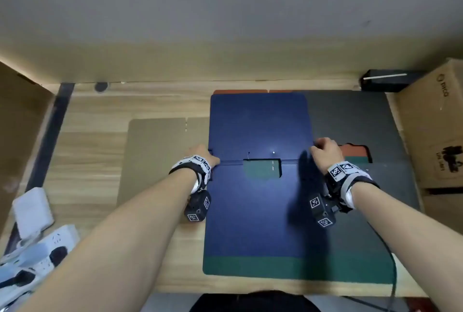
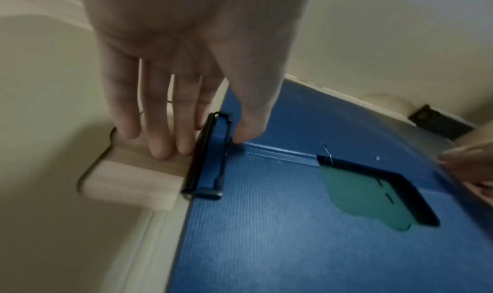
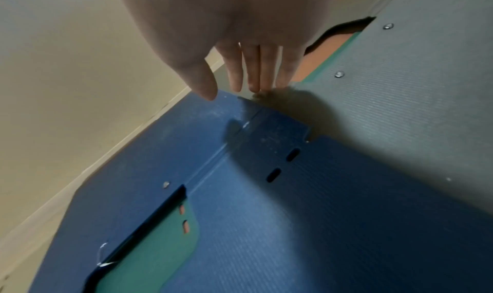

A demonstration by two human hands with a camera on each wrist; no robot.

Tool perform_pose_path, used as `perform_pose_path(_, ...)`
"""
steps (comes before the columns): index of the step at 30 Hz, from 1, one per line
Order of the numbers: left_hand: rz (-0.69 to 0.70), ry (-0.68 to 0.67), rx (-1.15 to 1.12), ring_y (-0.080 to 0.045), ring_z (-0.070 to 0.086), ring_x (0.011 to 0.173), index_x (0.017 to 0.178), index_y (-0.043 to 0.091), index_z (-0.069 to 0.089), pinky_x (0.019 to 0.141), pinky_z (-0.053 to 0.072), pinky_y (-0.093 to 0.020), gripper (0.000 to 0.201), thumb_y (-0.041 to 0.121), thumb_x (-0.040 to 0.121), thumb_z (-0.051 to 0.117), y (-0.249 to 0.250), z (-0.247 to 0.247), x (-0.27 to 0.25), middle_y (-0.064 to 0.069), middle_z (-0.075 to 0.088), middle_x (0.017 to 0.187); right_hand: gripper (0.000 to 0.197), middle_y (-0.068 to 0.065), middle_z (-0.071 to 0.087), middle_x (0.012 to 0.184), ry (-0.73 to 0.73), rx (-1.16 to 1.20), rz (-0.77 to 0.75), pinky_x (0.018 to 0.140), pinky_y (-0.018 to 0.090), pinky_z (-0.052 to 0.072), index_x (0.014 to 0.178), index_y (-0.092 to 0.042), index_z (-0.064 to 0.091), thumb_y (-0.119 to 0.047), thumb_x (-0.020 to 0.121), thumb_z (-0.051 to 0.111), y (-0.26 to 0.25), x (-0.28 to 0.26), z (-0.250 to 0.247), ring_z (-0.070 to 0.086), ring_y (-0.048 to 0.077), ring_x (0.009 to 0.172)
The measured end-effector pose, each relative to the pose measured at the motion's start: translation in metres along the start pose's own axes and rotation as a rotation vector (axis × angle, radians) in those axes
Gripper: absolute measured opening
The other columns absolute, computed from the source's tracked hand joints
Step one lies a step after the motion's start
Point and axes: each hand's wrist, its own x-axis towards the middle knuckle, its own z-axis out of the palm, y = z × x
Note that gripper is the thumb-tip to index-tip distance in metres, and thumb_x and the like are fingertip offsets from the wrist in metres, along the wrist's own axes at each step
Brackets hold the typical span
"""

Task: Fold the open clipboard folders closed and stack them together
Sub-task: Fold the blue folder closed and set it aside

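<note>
A blue clipboard folder [image 1: 258, 206] lies open and flat on the desk, on top of a green folder [image 1: 250, 265]. My left hand [image 1: 204, 156] is at the left end of its spine. There the thumb [image 2: 240, 133] presses the blue surface and the fingers [image 2: 160, 145] come down on the outer side of the black edge clip [image 2: 197, 156], pinching that end. My right hand [image 1: 325, 151] is at the right end of the spine. Its straight fingertips [image 3: 253, 86] touch the grey folder [image 3: 400, 107] beside the blue edge, and its thumb hovers over the blue folder [image 3: 266, 223].
An open dark grey folder [image 1: 355, 121] lies to the right, with a red one [image 1: 240, 91] underneath showing at the back. A tan folder [image 1: 155, 151] lies open on the left. A cardboard box [image 1: 436, 121] stands at the right, with power strips [image 1: 37, 256] at the front left.
</note>
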Motion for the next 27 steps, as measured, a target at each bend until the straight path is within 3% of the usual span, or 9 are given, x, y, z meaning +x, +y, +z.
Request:
perform_pose_path(1, 0.014, -0.008, 0.029, -0.029, 0.056, 0.076, 0.071, 0.015, 0.051, 0.064, 0.043, -0.027, 0.021, 0.029, 0.075, 0.066, 0.0, -0.002, -0.001, -0.003, 0.054, 0.073, 0.03, 0.02, 0.06, 0.079, 0.004, 0.02, -0.002, 0.071, 0.031, 0.04, 0.074, -0.007, 0.063, -0.032, 0.069, 0.047, 0.004, 0.002, -0.001, 0.055, 0.039, 0.079)
perform_pose_path(2, 0.015, -0.026, 0.076, -0.029, 0.056, 0.078, 0.076, 0.015, 0.053, 0.066, 0.043, -0.028, 0.022, 0.033, 0.076, 0.065, 0.001, -0.004, 0.0, -0.002, 0.054, 0.074, 0.031, 0.022, 0.064, 0.085, 0.003, 0.021, 0.035, 0.076, 0.033, 0.043, 0.081, -0.006, 0.068, -0.03, 0.073, 0.051, 0.007, 0.004, -0.002, 0.059, 0.041, 0.086)
perform_pose_path(4, 0.016, -0.042, 0.128, -0.029, 0.057, 0.079, 0.082, 0.016, 0.054, 0.067, 0.044, -0.028, 0.024, 0.037, 0.077, 0.064, 0.0, -0.007, 0.0, -0.004, 0.057, 0.08, 0.032, 0.02, 0.068, 0.112, -0.031, 0.086, 0.144, 0.094, 0.035, 0.044, 0.109, -0.005, 0.069, -0.025, 0.086, 0.06, 0.013, 0.004, -0.001, 0.06, 0.037, 0.109)
perform_pose_path(5, 0.02, -0.05, 0.136, -0.028, 0.058, 0.079, 0.08, 0.017, 0.054, 0.066, 0.044, -0.028, 0.023, 0.038, 0.076, 0.063, -0.001, -0.007, 0.002, -0.004, 0.059, 0.082, 0.033, 0.018, 0.067, 0.118, -0.039, 0.113, 0.171, 0.098, 0.035, 0.042, 0.114, -0.007, 0.066, -0.026, 0.088, 0.063, 0.015, 0.005, 0.001, 0.059, 0.035, 0.114)
perform_pose_path(10, 0.082, -0.047, 0.235, -0.025, 0.059, 0.069, 0.077, 0.014, 0.059, 0.054, 0.04, -0.025, 0.02, 0.034, 0.075, 0.06, 0.001, -0.005, 0.0, -0.003, 0.062, 0.075, 0.039, 0.015, 0.067, 0.109, -0.013, 0.149, 0.175, 0.093, 0.037, 0.044, 0.109, -0.008, 0.062, -0.037, 0.085, 0.07, 0.02, 0.009, 0.01, 0.06, 0.034, 0.106)
perform_pose_path(15, 0.062, -0.141, 0.211, -0.025, 0.067, 0.077, 0.085, 0.013, 0.059, 0.061, 0.051, -0.028, 0.031, 0.038, 0.067, 0.064, 0.001, -0.007, 0.003, -0.005, 0.068, 0.084, 0.039, 0.006, 0.062, 0.096, -0.004, 0.148, 0.16, 0.088, 0.035, 0.044, 0.107, -0.01, 0.059, -0.039, 0.083, 0.072, 0.019, 0.007, 0.011, 0.061, 0.032, 0.1)
perform_pose_path(19, 0.042, -0.094, 0.174, -0.026, 0.062, 0.077, 0.093, 0.015, 0.054, 0.054, 0.042, -0.025, 0.042, 0.043, 0.061, 0.059, -0.001, 0.002, 0.005, -0.008, 0.064, 0.093, 0.038, 0.005, 0.063, 0.096, 0.002, 0.14, 0.161, 0.088, 0.035, 0.046, 0.105, -0.012, 0.059, -0.039, 0.083, 0.072, 0.022, 0.007, 0.011, 0.061, 0.031, 0.099)
perform_pose_path(24, 0.053, -0.083, 0.157, -0.028, 0.062, 0.079, 0.077, 0.015, 0.055, 0.056, 0.043, -0.025, 0.019, 0.03, 0.067, 0.056, 0.0, 0.002, 0.011, -0.007, 0.064, 0.083, 0.031, 0.004, 0.06, 0.094, 0.034, 0.135, 0.148, 0.091, 0.039, 0.045, 0.099, -0.013, 0.058, -0.035, 0.084, 0.073, 0.022, 0.009, 0.015, 0.059, 0.033, 0.102)
perform_pose_path(27, 0.06, -0.069, 0.171, -0.025, 0.058, 0.073, 0.073, 0.014, 0.053, 0.051, 0.039, -0.024, 0.012, 0.025, 0.07, 0.056, -0.002, 0.004, 0.014, -0.006, 0.063, 0.078, 0.029, 0.006, 0.06, 0.095, 0.048, 0.165, 0.172, 0.092, 0.039, 0.045, 0.102, -0.012, 0.059, -0.032, 0.085, 0.072, 0.024, 0.012, 0.012, 0.059, 0.035, 0.105)
